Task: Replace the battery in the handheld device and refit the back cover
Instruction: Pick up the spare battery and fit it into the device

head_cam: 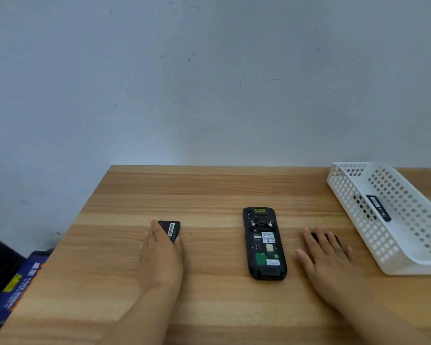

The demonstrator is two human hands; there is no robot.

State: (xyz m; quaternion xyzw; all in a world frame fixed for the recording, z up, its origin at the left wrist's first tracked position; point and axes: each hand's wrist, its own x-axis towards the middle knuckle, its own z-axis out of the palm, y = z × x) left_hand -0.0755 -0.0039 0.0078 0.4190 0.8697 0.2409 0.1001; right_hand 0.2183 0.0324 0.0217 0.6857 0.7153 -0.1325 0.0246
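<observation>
Left hand (162, 255) at lower centre laid flat, fingers over battery (171, 229), right hand (326, 257) spread flat covering a dark part, open-backed handheld device (264, 244) between them, white basket (393, 215) right.

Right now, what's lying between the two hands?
In the head view, the opened handheld device lies face down on the table, between the left hand and right hand.

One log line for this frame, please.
device: face down, battery bay open | left hand: on battery | right hand: over dark part | basket: holds black item
</observation>
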